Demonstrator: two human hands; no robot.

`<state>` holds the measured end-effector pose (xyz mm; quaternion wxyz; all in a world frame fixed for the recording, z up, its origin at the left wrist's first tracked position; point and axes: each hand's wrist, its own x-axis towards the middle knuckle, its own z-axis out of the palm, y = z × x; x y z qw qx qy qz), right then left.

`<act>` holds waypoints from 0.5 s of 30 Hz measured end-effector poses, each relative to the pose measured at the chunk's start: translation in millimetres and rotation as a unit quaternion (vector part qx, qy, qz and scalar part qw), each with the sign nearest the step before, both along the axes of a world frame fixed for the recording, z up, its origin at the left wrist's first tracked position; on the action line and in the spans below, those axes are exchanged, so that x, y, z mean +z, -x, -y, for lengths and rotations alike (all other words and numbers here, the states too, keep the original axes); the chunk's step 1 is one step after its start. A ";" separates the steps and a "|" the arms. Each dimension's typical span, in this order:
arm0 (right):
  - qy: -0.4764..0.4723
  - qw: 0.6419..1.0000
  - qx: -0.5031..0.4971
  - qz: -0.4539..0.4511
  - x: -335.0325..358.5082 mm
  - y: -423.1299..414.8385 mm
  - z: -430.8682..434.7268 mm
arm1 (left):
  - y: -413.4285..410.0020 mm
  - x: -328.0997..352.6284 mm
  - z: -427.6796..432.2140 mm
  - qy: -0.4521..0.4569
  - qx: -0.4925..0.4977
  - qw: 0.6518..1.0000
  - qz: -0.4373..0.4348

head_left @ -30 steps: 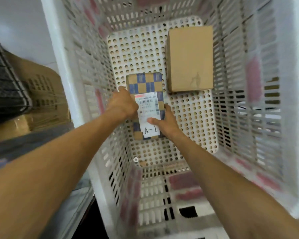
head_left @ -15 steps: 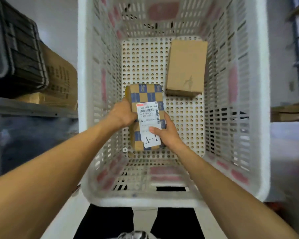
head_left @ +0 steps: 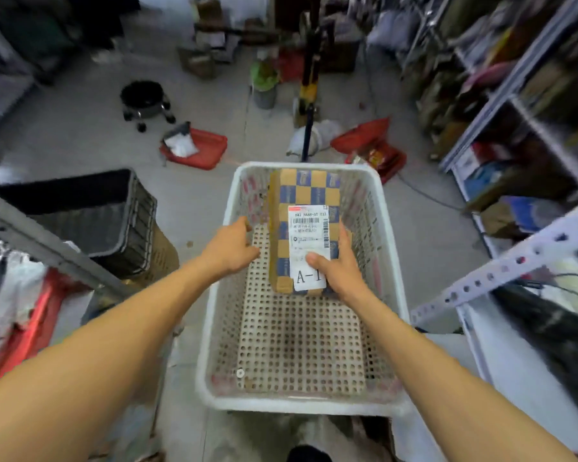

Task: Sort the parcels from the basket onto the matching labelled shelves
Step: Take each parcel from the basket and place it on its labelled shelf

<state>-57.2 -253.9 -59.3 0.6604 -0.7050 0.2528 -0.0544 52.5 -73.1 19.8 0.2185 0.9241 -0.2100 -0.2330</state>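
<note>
Over the basket [head_left: 301,404], head view, the only one: parcel [head_left: 306,195] looks lifted off the perforated floor. It is tilted, far end about level with the back rim. Label [head_left: 309,248] faces the camera and reads A-1.

Step in hand, my read: lift out, then carry to shelf A-1. To do it well:
- Get the left hand on the box before it clears the rim, or slide the right grip toward the middle. The hold is at the near corner only, so a long box will lever on the wrist.
- Lift straight up past the rim; don't drag it along the mesh wall.
- Keep the label up so it can be checked against the shelf tag.
- Shelves [head_left: 503,95] on the right are blurred and no tags are legible, so confirm the bay before placing.

Right hand [head_left: 342,271]: wrapped on the parcel's near right corner. Thumb [head_left: 314,258] lies flat on the label; the fingers go round the right side, out of sight. Forearm comes in from lower right, wrist roughly straight.

Left hand [head_left: 231,248]: holds nothing, fingers loosely curled. It sits just beside the parcel's left edge, with basket floor showing between them. Forearm comes in from lower left, crossing the basket's left rim.
</note>
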 end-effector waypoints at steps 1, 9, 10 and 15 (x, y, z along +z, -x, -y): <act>0.009 1.000 -0.013 0.019 20.5 0.5 0.0 | -0.6 18.9 -0.3 0.008 -0.008 1.000 0.015; 0.079 0.977 -0.132 0.146 146.3 46.0 -36.1 | 22.5 122.1 -21.7 0.032 -0.133 0.979 0.149; 0.089 0.974 -0.142 0.150 155.7 55.4 -42.9 | 29.0 131.2 -25.8 0.023 -0.153 0.974 0.166; 0.145 0.956 -0.193 0.164 190.9 109.2 -78.6 | 69.8 167.8 -44.0 -0.012 -0.235 0.946 0.222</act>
